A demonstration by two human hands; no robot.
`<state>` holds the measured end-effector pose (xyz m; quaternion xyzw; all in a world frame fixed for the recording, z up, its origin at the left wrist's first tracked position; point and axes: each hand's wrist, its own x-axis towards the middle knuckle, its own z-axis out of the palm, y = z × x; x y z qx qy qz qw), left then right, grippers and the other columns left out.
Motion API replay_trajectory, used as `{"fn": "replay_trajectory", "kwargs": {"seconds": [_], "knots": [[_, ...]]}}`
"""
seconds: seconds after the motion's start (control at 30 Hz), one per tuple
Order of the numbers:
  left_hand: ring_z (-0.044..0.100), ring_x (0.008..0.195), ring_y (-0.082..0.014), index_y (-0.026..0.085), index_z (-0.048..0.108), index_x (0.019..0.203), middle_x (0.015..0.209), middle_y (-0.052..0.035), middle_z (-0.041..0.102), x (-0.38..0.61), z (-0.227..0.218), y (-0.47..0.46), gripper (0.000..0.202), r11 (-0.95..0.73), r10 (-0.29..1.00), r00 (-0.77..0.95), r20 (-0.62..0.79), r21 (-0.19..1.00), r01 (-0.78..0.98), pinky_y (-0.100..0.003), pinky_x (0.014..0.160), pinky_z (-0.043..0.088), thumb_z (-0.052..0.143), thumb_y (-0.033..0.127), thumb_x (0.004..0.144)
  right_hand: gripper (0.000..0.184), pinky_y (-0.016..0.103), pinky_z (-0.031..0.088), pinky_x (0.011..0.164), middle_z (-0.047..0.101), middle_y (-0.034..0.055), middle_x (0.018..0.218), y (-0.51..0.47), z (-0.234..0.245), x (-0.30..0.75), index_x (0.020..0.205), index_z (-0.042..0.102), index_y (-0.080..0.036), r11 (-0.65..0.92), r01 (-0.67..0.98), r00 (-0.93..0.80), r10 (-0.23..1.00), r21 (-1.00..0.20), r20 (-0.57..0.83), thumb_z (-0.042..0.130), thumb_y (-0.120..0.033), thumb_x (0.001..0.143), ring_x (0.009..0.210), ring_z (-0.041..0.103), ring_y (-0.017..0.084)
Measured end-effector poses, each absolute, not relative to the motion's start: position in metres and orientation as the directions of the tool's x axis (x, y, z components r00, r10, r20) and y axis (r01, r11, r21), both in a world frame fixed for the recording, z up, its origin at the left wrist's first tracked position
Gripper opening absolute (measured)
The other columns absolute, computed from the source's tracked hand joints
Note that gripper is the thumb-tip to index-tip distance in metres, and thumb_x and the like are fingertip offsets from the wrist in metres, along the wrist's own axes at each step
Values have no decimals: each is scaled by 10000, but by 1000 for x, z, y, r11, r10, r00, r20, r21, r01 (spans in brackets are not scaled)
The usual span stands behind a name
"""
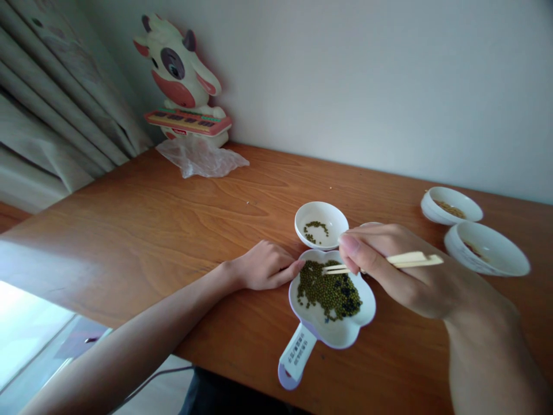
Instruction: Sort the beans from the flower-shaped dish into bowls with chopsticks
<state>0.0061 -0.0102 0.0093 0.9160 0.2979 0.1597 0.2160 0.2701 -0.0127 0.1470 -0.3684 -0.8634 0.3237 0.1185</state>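
Note:
My right hand [397,259] is closed around a pair of pale chopsticks [415,260], their tips resting among green mung beans [322,291]. The beans lie in a white flower-shaped dish [339,334] with a lilac rim and a labelled handle [299,351] pointing towards me. Some dark beans [348,294] are mixed in on the right side. My left hand [268,266] rests on the table with fingers curled, its thumb on the dish's left rim. Just behind the dish stands a small white bowl [337,222] with a few green beans inside. Another white rim [370,223] is mostly hidden by my right hand.
Two white bowls [496,253] stand at the right, the farther bowl [432,212] holding yellowish-brown bits. A toy cow with a keyboard [185,86] and a clear plastic bag [203,158] are at the back left of the wooden table [207,213]. A curtain [56,98] hangs left.

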Motion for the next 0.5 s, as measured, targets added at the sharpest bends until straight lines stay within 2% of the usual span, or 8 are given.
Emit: {"fn": "replay_trajectory", "kwargs": {"seconds": [0.5], "knots": [[596, 639, -131, 173, 586, 722, 734, -41, 694, 6, 11, -10, 528, -741, 602, 784, 155, 475, 475, -273, 643, 410, 305, 364, 1126, 438, 316, 352, 622, 585, -1, 642, -12, 147, 266, 699, 488, -210, 543, 544, -716, 698, -640, -18, 421, -437, 1067, 605, 481, 144]]}}
